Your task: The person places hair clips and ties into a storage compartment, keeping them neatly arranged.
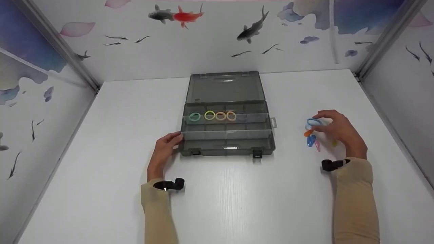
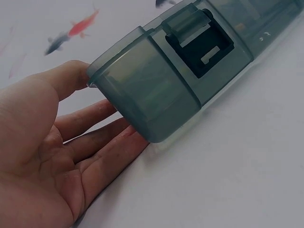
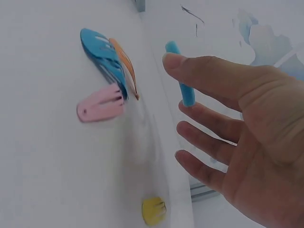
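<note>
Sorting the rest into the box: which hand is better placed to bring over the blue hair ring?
Right. The right hand already pinches the blue hair ring above the clips. The left hand rests against the box corner, apparently steadying it.

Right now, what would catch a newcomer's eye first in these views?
The open grey organizer box in the middle of the white table, with a row of coloured rings in its back compartment. The left hand touches its front-left corner. To its right, the right hand pinches a blue ring above a small pile of hair clips.
</note>
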A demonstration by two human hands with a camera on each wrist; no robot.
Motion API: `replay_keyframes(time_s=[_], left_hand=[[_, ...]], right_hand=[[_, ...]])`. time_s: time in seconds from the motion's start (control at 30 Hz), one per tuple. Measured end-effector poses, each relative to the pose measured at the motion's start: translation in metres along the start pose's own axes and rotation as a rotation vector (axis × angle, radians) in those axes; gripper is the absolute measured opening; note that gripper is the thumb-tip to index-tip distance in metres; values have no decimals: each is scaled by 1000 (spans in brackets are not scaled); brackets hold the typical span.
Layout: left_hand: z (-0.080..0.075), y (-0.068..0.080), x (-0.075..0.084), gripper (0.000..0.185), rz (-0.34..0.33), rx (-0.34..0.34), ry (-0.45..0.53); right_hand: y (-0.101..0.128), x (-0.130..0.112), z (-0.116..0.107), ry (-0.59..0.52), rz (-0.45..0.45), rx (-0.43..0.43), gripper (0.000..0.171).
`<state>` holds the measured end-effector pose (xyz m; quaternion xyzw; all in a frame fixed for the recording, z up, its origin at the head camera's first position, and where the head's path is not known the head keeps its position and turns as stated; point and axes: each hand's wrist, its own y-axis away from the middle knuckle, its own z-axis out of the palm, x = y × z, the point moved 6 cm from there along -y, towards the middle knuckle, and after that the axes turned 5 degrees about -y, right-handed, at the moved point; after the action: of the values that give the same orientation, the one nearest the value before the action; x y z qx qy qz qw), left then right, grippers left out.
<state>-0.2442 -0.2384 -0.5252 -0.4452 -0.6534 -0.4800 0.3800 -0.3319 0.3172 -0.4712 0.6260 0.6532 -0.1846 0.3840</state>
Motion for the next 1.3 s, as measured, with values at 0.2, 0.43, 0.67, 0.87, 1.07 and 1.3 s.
replay_keyframes(time_s=[0.2, 0.43, 0.67, 0.87, 1.07, 1.3], left_hand=[[0, 1, 1, 43, -2, 1, 8], [3, 1, -1, 45, -4, -12, 4], [4, -1, 1, 46, 3, -23, 20], [0, 3, -1, 48, -6, -10, 11], [2, 1, 0, 48, 1, -23, 34], [2, 0, 2, 47, -4, -20, 18]], right_hand=[[1, -25, 8, 0, -78, 8, 52], [-2, -52, 16, 23, -189, 13, 45], [-11, -74, 28, 14, -254, 18, 39], [-26, -105, 46, 26, -325, -19, 34], [-41, -130, 53, 75, -376, -57, 28], [-59, -151, 62, 98, -359, -112, 29]])
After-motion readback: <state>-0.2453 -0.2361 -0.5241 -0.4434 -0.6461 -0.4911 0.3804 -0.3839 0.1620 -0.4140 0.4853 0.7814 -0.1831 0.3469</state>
